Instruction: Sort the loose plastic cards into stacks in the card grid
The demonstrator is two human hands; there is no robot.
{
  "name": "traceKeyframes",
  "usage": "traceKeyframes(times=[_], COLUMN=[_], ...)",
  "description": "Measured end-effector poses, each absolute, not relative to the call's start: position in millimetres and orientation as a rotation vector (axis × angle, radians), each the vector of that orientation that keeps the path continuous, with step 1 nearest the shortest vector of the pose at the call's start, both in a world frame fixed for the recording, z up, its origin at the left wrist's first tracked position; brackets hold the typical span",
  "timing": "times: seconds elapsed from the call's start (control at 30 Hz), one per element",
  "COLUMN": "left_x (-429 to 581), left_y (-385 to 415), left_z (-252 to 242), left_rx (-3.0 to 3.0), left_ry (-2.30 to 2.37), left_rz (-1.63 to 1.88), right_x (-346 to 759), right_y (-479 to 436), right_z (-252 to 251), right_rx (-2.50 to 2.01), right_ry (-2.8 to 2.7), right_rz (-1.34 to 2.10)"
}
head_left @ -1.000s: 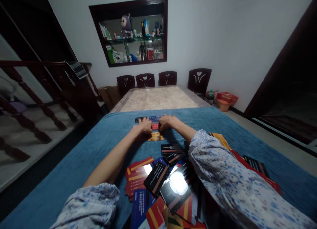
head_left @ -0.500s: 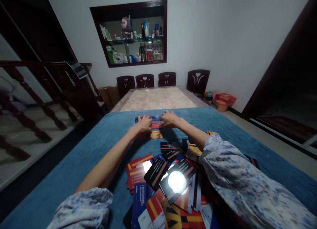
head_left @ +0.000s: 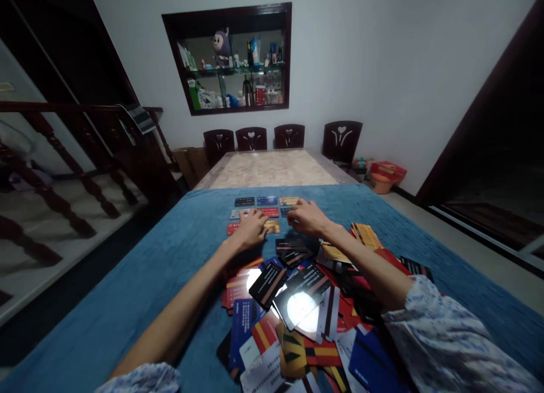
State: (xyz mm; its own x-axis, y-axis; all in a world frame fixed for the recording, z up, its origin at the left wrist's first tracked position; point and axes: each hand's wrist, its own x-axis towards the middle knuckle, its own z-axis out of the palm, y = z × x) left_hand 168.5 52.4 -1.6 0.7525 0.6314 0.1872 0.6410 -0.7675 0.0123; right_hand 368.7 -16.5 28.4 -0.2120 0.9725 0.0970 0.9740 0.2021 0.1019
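Observation:
Bank-type cards lie in a small grid on the blue cloth. Its far row has a black card [head_left: 245, 201], a blue card [head_left: 267, 200] and a gold card [head_left: 289, 201]. Nearer are a red card [head_left: 271, 212] and a gold patterned card [head_left: 272, 227]. My left hand [head_left: 251, 227] rests over the nearer rows with bent, parted fingers and partly covers another red card [head_left: 232, 229]. My right hand [head_left: 309, 217] is at the grid's right side, fingers bent beside a dark blue card [head_left: 285, 212]. No card shows lifted in either hand.
A loose, overlapping pile of cards [head_left: 293, 330] spreads in front of me, reaching under my right forearm. Gold cards [head_left: 365, 234] lie at its right edge. Beyond the blue cloth [head_left: 191, 223] is the stone-patterned tabletop [head_left: 272, 169], with several dark chairs [head_left: 340, 141] behind it.
Both hands have come back toward me from the far rows, the right one also shifting rightward. More of the grid is uncovered, including the far gold card. The view has shifted slightly.

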Motion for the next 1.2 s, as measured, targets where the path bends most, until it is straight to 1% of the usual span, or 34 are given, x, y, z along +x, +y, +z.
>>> traceKeyframes(times=[0.27,0.6,0.9,1.2], left_x=[164,170,169,169], left_y=[25,10,7,8], left_z=[-8,-15,-13,-16], left_rx=[-2.971,-3.093,-3.170,-3.191], left_ry=[-1.029,-0.915,-0.897,-0.929], left_rz=[-0.264,-0.222,-0.145,-0.166], right_x=[384,394,397,392], right_y=[-47,-54,-56,-55], right_z=[16,2,-6,-5], right_rx=[-1.969,-1.899,-1.808,-1.815], right_ry=[-2.423,-2.525,-2.558,-2.568], right_rz=[-0.087,0.117,0.167,0.166])
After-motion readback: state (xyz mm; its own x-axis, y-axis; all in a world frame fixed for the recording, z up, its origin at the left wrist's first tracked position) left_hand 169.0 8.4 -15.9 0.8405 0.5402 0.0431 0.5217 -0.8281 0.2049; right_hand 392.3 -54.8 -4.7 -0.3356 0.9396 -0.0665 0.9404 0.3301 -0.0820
